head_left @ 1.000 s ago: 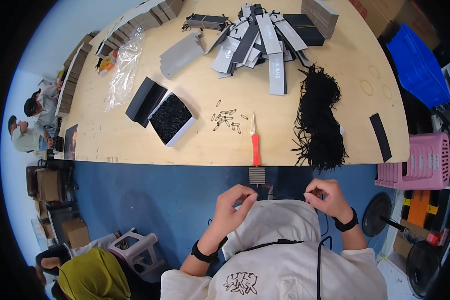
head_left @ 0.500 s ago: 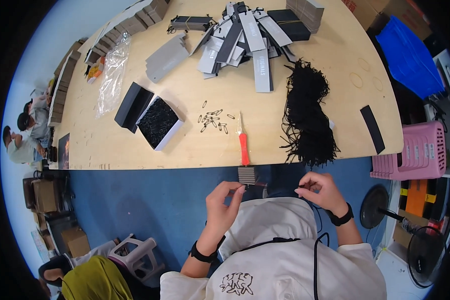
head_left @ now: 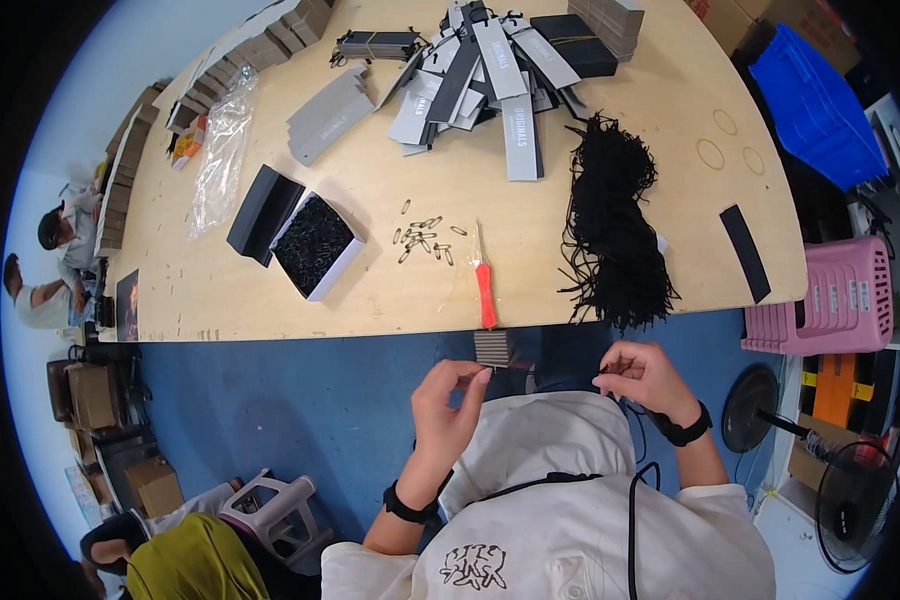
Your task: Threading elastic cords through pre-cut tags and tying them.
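My left hand point(head_left: 452, 398) is raised in front of my chest with thumb and fingertips pinched together; whatever is between them is too small to make out. My right hand point(head_left: 642, 376) is level with it and pinches a thin black string point(head_left: 610, 368). Between the hands, just below the table edge, sits a small stack of grey tags point(head_left: 493, 348). Both hands are off the wooden table point(head_left: 390, 290), close to its near edge. A red-handled tool point(head_left: 485, 290) lies on the table nearest to them.
On the table lie loose safety pins point(head_left: 420, 238), a pile of black strings point(head_left: 615, 235), an open box of black items point(head_left: 313, 245) with its black lid point(head_left: 260, 212), and a heap of grey and black tags point(head_left: 490, 70). A pink basket point(head_left: 835, 295) stands to the right, and other people point(head_left: 55, 265) sit far left.
Both hands have stayed close together before my chest, rising only slightly. The view has shifted a little, so the table sits lower in the picture.
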Motion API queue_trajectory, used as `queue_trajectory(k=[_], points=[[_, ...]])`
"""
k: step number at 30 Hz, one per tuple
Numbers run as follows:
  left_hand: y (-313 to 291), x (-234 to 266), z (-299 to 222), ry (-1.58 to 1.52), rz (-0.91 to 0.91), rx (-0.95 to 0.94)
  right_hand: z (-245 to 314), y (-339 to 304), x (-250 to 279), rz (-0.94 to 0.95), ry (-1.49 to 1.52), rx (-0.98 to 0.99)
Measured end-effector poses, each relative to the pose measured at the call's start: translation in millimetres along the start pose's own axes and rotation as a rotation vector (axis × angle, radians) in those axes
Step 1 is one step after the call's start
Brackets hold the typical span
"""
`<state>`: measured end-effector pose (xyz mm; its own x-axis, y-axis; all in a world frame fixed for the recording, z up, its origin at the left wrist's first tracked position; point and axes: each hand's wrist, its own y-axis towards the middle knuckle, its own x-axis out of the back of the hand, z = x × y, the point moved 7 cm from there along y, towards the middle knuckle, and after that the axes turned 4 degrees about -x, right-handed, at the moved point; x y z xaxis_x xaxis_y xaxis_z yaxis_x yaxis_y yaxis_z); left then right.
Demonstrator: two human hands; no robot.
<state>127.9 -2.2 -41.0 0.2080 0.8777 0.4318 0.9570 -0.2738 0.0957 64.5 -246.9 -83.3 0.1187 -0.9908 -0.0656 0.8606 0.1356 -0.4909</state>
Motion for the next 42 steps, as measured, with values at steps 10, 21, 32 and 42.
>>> queue_trajectory(k=[10,21,32,42], points=[[-4.3,-2.0,-1.2,0.051,-0.073,-0.04,1.7,4.5,-1.8,-0.007,0.026,0.032],[-10.0,1.2,-1.1,0.148,-0.256,-0.055,-34.7,27.3,4.5,-0.107,0.066,0.015],[-9.9,-2.7,13.4,-0.077,-0.211,0.032,-49.8,37.4,-3.1,-0.073,0.044,-0.016],[-11.4,-6.6,27.6,-0.311,-0.157,0.119,-51.0,39.1,-5.2,-0.073,0.047,-0.043]])
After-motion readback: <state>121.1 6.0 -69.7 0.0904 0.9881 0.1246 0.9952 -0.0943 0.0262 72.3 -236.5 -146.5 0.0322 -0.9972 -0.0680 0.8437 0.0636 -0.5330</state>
